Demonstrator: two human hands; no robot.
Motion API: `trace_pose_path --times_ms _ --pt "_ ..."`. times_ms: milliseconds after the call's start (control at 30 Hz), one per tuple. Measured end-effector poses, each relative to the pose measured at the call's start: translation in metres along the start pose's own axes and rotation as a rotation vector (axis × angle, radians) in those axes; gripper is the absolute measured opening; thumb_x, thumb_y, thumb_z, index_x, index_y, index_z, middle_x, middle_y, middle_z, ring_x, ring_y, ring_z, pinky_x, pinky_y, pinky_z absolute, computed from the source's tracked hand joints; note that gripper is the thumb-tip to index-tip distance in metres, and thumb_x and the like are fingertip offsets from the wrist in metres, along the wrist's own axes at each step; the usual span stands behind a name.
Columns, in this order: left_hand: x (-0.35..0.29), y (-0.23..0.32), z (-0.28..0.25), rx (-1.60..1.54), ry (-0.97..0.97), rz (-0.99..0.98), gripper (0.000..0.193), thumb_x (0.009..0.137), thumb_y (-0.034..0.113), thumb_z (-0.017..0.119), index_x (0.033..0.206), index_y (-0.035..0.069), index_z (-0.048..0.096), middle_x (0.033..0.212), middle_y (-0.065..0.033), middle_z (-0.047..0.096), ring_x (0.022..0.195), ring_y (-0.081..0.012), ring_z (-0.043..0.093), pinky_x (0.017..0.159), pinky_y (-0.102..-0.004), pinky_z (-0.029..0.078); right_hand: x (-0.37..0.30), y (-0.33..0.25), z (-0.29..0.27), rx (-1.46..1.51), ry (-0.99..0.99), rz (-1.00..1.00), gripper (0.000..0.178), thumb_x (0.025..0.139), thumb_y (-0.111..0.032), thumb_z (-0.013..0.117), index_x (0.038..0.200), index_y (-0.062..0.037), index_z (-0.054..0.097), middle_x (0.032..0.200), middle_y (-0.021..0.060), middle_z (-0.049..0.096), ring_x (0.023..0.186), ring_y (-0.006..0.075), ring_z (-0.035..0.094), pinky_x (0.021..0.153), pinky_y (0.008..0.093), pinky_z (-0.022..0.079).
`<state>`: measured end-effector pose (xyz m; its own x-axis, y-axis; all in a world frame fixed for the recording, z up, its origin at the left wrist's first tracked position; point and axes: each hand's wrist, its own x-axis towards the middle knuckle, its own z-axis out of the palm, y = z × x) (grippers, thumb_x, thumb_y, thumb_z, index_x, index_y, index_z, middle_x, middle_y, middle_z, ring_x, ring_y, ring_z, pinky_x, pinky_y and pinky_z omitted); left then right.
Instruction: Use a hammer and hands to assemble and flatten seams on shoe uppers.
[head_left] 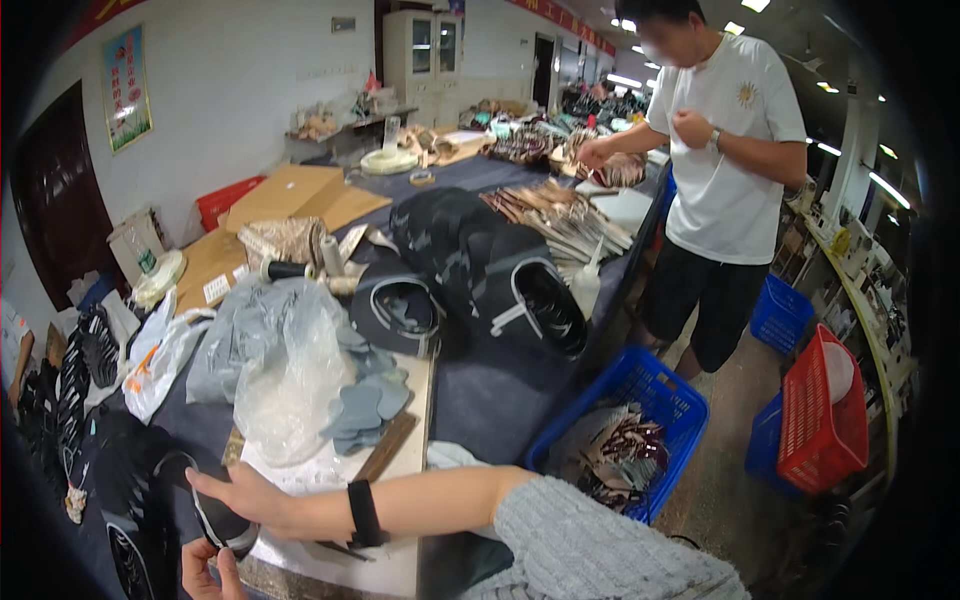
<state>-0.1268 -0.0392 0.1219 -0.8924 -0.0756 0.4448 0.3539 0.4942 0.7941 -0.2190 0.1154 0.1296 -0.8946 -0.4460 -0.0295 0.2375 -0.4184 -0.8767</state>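
A black shoe upper (174, 482) with a pale trim line along its edge lies at the lower left. My right hand (250, 500) reaches across from the right, thumb and fingers closed over its rim; a black band circles that wrist. At the bottom edge, the curled fingers of my left hand (212, 574) pinch the near end of the same upper, partly cut off by the frame. More black uppers (125, 480) lie just left of it. Beneath my right forearm is a white board (405, 510), with a wooden-looking strip (388, 448) on it.
A clear plastic bag (290, 380) and grey cut pieces (370, 400) sit beyond my hands. Stacked black uppers (480, 260) stand mid-table near a white squeeze bottle (588, 280). A blue basket (640, 390) of scraps is at right. A person (725, 150) in white stands beyond, by red baskets (825, 410).
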Motion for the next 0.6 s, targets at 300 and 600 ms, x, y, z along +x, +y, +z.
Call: trace_pose_path --times_ms 300,600 --pt "0.009 0.016 0.006 -0.067 0.093 -0.068 0.01 0.093 0.005 0.057 0.096 -0.004 0.06 0.085 -0.0046 0.06 0.076 -0.0111 0.053 0.072 -0.0253 0.046 -0.007 0.025 -0.018 0.059 -0.209 -0.093 0.035 0.081 -0.034 0.076 0.101 -0.0069 0.065 0.095 -0.003 0.066 0.089 0.008 0.058 0.082 0.0247 0.045" --pt "0.01 0.016 0.01 -0.064 0.089 0.044 0.009 0.093 0.005 0.057 0.09 -0.004 0.058 0.077 -0.0017 0.055 0.07 -0.0091 0.048 0.064 -0.0222 0.041 -0.023 0.022 -0.02 0.049 -0.228 -0.125 0.051 0.069 -0.025 0.084 0.106 -0.0022 0.057 0.094 0.0081 0.065 0.087 0.0144 0.059 0.079 0.0272 0.046"
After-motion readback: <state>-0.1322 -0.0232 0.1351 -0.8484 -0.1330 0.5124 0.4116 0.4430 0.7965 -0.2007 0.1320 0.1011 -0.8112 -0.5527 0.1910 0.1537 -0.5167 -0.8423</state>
